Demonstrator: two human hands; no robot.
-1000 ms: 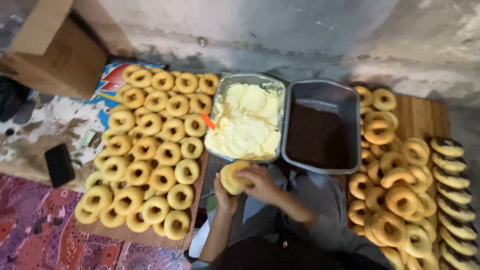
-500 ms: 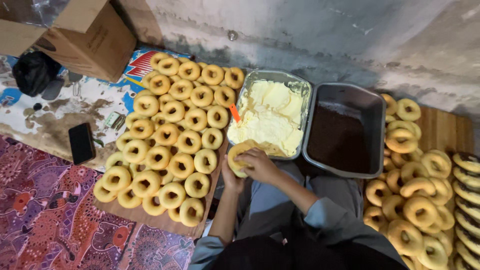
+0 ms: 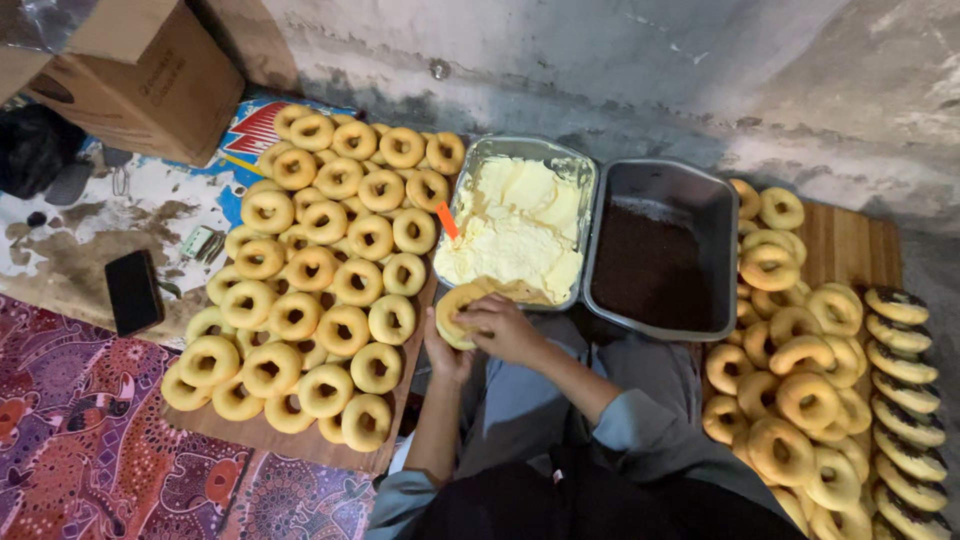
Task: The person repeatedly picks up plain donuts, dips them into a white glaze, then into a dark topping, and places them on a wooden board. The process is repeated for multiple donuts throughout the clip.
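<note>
While plain doughnuts (image 3: 320, 280) fill the board (image 3: 250, 432) at the left within easy reach, two metal pans sit straight ahead: the cream tray (image 3: 575, 170) heaped with pale yellow cream, the dark tray (image 3: 722, 200) holding brown topping. Left hand (image 3: 446, 350) cradles a doughnut (image 3: 458, 305) at the cream tray's near edge; right hand (image 3: 508, 328) presses on it, each grip closed on it.

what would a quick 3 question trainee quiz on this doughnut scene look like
1. True or false: the left hand holds a doughnut while the right hand works on top of it.
2. Which tray lies nearest the hands? A) pale yellow cream B) dark brown topping
3. Fill in: the doughnuts with dark tops sit at the far ___ edge.

Key: 1 true; 2 A; 3 right
</note>
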